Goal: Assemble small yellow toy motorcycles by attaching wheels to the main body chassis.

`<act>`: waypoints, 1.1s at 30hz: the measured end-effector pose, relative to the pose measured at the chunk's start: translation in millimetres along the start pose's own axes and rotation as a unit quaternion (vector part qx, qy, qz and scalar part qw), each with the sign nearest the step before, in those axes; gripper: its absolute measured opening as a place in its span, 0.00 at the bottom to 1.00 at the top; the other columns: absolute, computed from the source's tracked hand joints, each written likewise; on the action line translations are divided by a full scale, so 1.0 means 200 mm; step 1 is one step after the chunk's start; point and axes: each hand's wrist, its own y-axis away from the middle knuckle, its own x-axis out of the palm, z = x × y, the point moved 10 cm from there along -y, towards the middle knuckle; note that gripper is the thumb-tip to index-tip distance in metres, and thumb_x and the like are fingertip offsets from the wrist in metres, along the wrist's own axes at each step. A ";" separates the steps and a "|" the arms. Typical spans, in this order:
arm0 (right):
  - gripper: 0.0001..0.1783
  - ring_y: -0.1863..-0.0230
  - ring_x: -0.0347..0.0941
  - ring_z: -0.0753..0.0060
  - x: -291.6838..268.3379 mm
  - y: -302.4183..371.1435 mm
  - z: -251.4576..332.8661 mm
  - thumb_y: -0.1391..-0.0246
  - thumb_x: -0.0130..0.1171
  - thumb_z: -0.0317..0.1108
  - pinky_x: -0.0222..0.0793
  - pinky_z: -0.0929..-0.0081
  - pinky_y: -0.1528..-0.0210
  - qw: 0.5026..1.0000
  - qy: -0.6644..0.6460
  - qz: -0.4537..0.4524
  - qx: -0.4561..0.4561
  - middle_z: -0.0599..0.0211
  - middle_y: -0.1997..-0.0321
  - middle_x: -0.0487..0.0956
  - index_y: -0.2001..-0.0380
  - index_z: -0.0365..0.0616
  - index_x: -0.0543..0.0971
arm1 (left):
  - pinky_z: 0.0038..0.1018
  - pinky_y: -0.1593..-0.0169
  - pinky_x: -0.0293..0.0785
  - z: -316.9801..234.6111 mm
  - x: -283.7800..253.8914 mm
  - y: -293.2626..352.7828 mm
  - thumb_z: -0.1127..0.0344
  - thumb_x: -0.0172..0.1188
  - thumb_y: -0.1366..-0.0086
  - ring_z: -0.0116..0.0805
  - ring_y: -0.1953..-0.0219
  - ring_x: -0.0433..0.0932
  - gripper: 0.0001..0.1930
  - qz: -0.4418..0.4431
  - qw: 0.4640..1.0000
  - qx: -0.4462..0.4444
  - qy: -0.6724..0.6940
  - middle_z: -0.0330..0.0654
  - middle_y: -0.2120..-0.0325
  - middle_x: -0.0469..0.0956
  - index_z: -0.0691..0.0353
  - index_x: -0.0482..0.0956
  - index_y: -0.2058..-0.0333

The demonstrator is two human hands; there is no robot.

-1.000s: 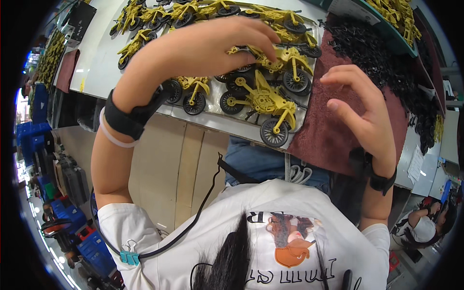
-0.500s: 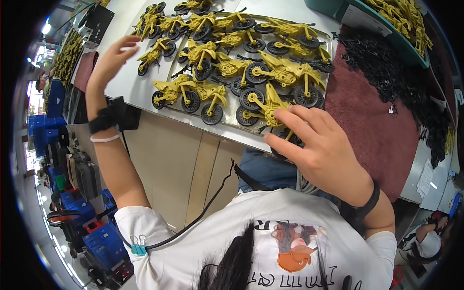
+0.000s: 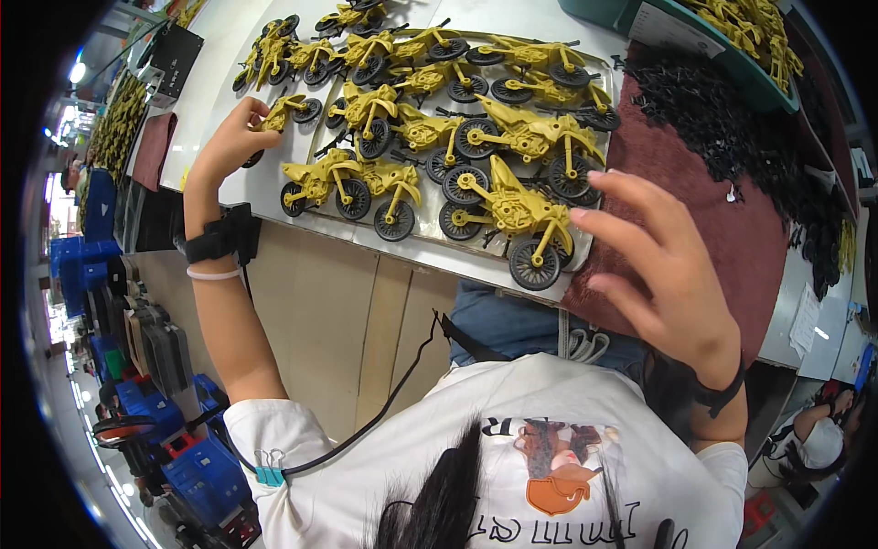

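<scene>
from the left grip (image 3: pixel 230 146) juts a yellow motorbike (image 3: pixel 277 116).

Massed toy motorcycles (image 3: pixel 425 133), heaped black parts (image 3: pixel 700 119) and blue bins (image 3: pixel 206 476) show a factory workshop.

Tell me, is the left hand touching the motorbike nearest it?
Touching. In the head view, the fingers of the left hand curl against one end of the motorbike, overlapping its yellow body with no gap showing.
</scene>
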 end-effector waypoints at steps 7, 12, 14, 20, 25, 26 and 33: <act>0.25 0.42 0.66 0.49 -0.15 0.09 -0.12 0.57 0.64 0.26 0.63 0.59 0.41 0.998 0.000 -0.044 0.054 0.57 0.41 0.70 0.51 0.44 0.77 | 0.19 0.61 0.65 -0.26 -0.23 0.17 0.59 0.61 0.38 0.21 0.66 0.69 0.19 -0.011 0.993 0.033 0.114 0.34 0.65 0.73 0.59 0.75 0.51; 0.22 0.44 0.67 0.50 -0.14 0.09 -0.14 0.57 0.63 0.26 0.64 0.61 0.43 0.996 -0.039 -0.057 0.057 0.57 0.44 0.72 0.54 0.43 0.78 | 0.18 0.59 0.66 -0.81 -0.20 0.29 0.63 0.64 0.39 0.20 0.62 0.72 0.18 -0.027 0.958 0.219 0.182 0.33 0.63 0.73 0.59 0.75 0.52; 0.22 0.44 0.67 0.50 -0.14 0.09 -0.14 0.57 0.63 0.26 0.64 0.61 0.43 0.996 -0.045 -0.057 0.058 0.57 0.44 0.72 0.54 0.43 0.78 | 0.18 0.57 0.67 -1.03 -0.09 0.24 0.63 0.64 0.39 0.21 0.58 0.71 0.20 0.023 0.944 0.280 0.175 0.34 0.59 0.73 0.60 0.74 0.49; 0.20 0.45 0.68 0.51 -0.14 0.12 -0.13 0.57 0.64 0.26 0.65 0.60 0.44 0.997 -0.043 -0.057 0.032 0.57 0.47 0.73 0.55 0.42 0.79 | 0.29 0.50 0.74 -1.45 0.10 0.32 0.70 0.62 0.42 0.34 0.53 0.79 0.23 0.085 0.940 0.253 0.212 0.45 0.56 0.81 0.65 0.73 0.47; 0.24 0.44 0.69 0.61 -0.20 0.19 -0.29 0.52 0.64 0.28 0.66 0.68 0.43 0.945 -0.247 -0.157 0.142 0.58 0.45 0.74 0.50 0.40 0.75 | 0.25 0.53 0.70 -1.83 0.30 0.55 0.69 0.72 0.55 0.33 0.56 0.74 0.30 0.011 0.845 0.533 0.025 0.40 0.55 0.73 0.60 0.76 0.50; 0.27 0.44 0.70 0.68 -0.18 0.20 -0.31 0.46 0.62 0.30 0.66 0.72 0.43 0.920 -0.321 -0.170 0.150 0.58 0.46 0.75 0.43 0.38 0.69 | 0.27 0.53 0.71 -1.85 0.31 0.60 0.69 0.72 0.56 0.35 0.56 0.74 0.30 0.008 0.850 0.526 0.031 0.41 0.54 0.73 0.60 0.76 0.50; 0.29 0.49 0.73 0.72 -0.07 0.12 -0.34 0.44 0.57 0.33 0.67 0.79 0.47 0.775 -0.586 -0.133 0.194 0.58 0.47 0.76 0.41 0.34 0.63 | 0.31 0.50 0.72 -1.90 0.37 0.78 0.65 0.74 0.57 0.40 0.52 0.74 0.32 0.031 0.844 0.531 0.073 0.46 0.52 0.72 0.61 0.75 0.50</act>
